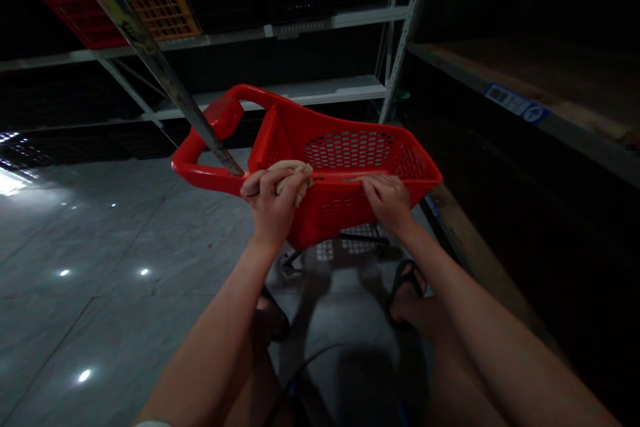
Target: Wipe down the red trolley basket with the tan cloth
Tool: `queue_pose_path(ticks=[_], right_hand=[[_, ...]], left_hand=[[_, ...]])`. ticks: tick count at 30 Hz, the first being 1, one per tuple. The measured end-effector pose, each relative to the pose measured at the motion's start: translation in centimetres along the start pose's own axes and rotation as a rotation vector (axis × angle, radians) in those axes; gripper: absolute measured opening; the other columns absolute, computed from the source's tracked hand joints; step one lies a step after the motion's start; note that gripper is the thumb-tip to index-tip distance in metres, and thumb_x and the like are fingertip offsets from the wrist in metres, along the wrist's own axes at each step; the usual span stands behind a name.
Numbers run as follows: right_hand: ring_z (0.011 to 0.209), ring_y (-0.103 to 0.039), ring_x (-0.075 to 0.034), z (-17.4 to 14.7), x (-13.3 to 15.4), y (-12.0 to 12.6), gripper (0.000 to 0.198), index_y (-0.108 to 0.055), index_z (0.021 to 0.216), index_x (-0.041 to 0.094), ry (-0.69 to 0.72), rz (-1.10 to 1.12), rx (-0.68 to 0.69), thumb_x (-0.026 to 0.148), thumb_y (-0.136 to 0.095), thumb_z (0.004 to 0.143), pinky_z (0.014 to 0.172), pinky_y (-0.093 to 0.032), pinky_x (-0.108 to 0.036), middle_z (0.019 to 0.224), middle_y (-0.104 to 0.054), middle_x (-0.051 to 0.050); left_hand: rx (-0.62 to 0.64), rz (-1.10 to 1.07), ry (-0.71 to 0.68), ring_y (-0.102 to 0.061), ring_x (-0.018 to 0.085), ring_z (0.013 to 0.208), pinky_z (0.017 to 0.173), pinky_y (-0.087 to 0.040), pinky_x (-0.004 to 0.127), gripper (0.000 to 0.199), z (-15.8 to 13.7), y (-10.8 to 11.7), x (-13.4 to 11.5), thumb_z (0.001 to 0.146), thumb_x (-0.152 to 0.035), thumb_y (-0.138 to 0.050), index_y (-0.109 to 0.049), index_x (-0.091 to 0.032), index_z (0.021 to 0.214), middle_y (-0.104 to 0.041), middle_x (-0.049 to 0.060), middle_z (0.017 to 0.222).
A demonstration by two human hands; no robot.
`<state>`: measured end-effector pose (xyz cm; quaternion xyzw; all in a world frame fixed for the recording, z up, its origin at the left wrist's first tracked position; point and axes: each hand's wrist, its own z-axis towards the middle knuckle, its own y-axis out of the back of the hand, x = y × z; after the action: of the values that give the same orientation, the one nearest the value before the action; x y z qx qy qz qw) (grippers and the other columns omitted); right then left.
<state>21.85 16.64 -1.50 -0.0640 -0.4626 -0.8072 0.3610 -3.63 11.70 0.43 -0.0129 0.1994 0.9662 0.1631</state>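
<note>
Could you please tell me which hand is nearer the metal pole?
Left hand, beside the lower end of the pole; the right hand is farther along the red cart.

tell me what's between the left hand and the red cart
A beige cloth, held by the left hand against the red cart, in the head view.

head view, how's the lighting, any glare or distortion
Head view: dim overall, with bright glare spots on the grey floor; the wooden shelf at right fades toward black; the red shopping cart reads clearly; the near forearms look stretched toward the bottom corners.
</note>
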Motion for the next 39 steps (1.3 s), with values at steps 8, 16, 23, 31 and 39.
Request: queue_pose_path(ticks=[8,16,23,31,39], right_hand=[[0.103,-0.067,-0.023,-0.8,2.0,-0.4,0.039,-0.076,0.105,0.025,-0.023,0.167,-0.084,0.032,-0.037,0.104,0.099,-0.044,-0.042,0.106,-0.079,-0.005],[0.122,-0.063,-0.023,-4.6,9.7,-0.7,0.033,-0.062,0.127,0.031,-0.112,0.872,-0.238,0.044,-0.056,0.098,0.106,-0.051,-0.042,0.132,-0.068,-0.004],[0.109,-0.065,-0.022,-1.0,8.2,-0.9,0.024,-0.062,0.110,0.026,-0.260,0.685,-0.510,0.027,-0.062,0.087,0.100,-0.053,-0.043,0.114,-0.069,-0.005],[0.102,-0.065,-0.023,1.5,8.3,-3.0,0.021,-0.068,0.101,0.023,-0.239,0.312,-0.394,0.021,-0.060,0.082,0.101,-0.047,-0.045,0.104,-0.072,-0.005],[0.111,-0.061,-0.024,4.3,21.0,-4.9,0.033,-0.070,0.109,0.031,0.120,0.541,-0.281,0.011,-0.059,0.084,0.102,-0.049,-0.041,0.115,-0.068,-0.004]], left_hand=[[0.415,-0.112,-0.413,-0.068,0.019,0.097,0.089,-0.050,0.036,0.020,-4.4,-3.4,-5.4,0.094,-0.019,-0.064,-0.073,-0.030,0.108,-0.074,0.001,0.101],[-0.024,-0.388,-0.203,-0.066,0.019,0.113,0.095,-0.060,0.035,0.044,-1.8,0.9,-3.3,0.095,-0.025,-0.068,-0.051,-0.025,0.135,-0.063,0.009,0.118],[0.028,-0.252,-0.367,-0.065,0.021,0.121,0.105,-0.054,0.035,0.050,1.1,4.9,0.7,0.093,-0.022,-0.068,-0.051,-0.024,0.139,-0.067,0.007,0.121],[-0.014,0.150,0.173,-0.050,0.029,0.136,0.122,-0.028,0.054,0.027,1.6,7.5,6.2,0.097,-0.028,-0.052,-0.065,-0.021,0.119,-0.067,0.013,0.124],[-0.154,0.116,0.158,-0.048,0.027,0.135,0.122,-0.029,0.053,0.025,1.2,5.5,6.1,0.100,-0.031,-0.044,-0.065,-0.021,0.110,-0.066,0.012,0.114]])
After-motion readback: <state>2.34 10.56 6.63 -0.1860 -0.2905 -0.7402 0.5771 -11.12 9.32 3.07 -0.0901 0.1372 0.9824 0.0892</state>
